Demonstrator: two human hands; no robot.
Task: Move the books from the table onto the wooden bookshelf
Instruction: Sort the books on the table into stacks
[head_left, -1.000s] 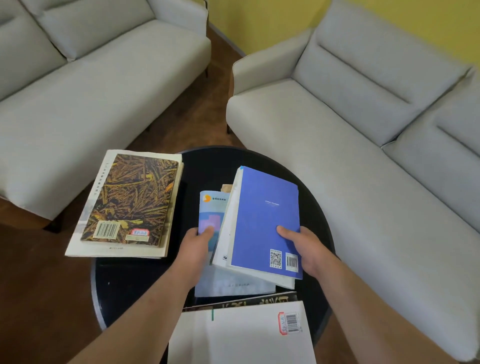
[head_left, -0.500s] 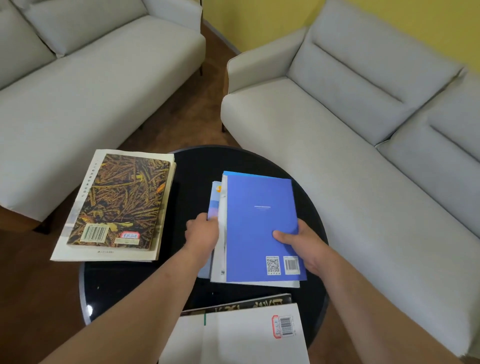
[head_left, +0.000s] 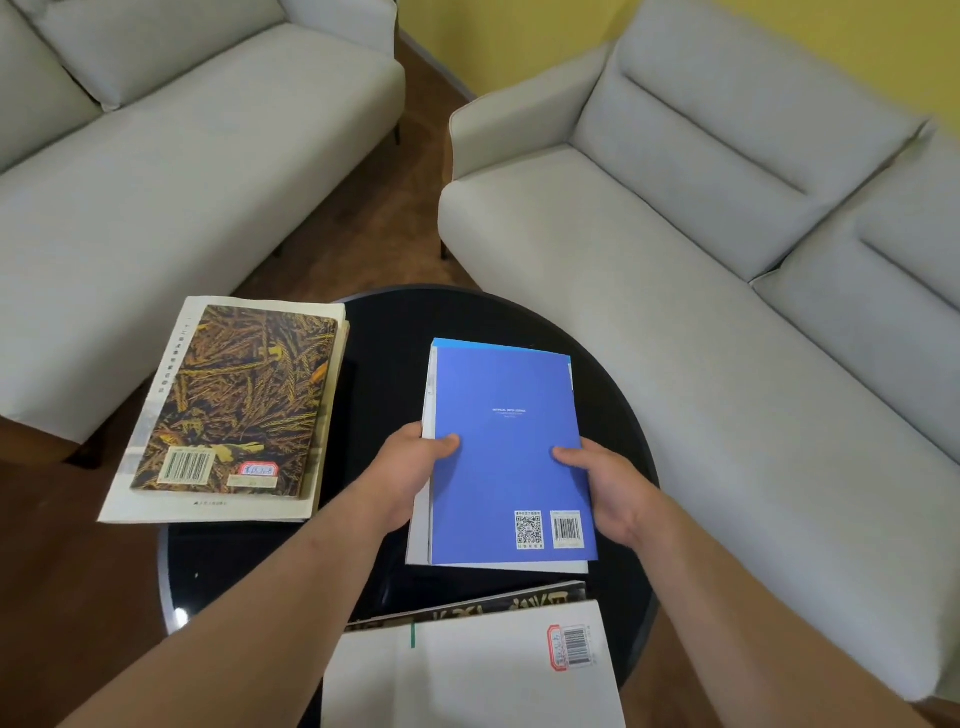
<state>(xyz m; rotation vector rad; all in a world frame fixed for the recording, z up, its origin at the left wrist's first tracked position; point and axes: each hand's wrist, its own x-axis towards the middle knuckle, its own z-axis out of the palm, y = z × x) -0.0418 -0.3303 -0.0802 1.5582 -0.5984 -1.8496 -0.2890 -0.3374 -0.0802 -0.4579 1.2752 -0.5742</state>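
Nearest you, below the grip, a white book (head_left: 478, 675) is lying over a dark book (head_left: 467, 608). Its far edge is sitting close to the near edge of what you are holding, so you are likely needing to lift before drawing back.

You are gripping the blue stack (head_left: 506, 441) with both hands. Your left hand (head_left: 410, 467) is clamping its left edge and your right hand (head_left: 608, 483) its right edge, thumbs on the top cover and the other fingers hidden beneath. Whether the stack is resting on the table (head_left: 395, 322) or just clear of it, I cannot tell.

It looks like several thin paperbacks, probably light but bendy, with smooth covers that may slide on one another. Squeezing both long edges at mid-length looks sound.

Left of the grip, well apart, a brown book (head_left: 234, 395) is lying on a pale book (head_left: 208, 512) that is overhanging the rim. Beyond the grip some bare tabletop is showing, then a sofa (head_left: 675, 234) on each side. The bookshelf is not showing.
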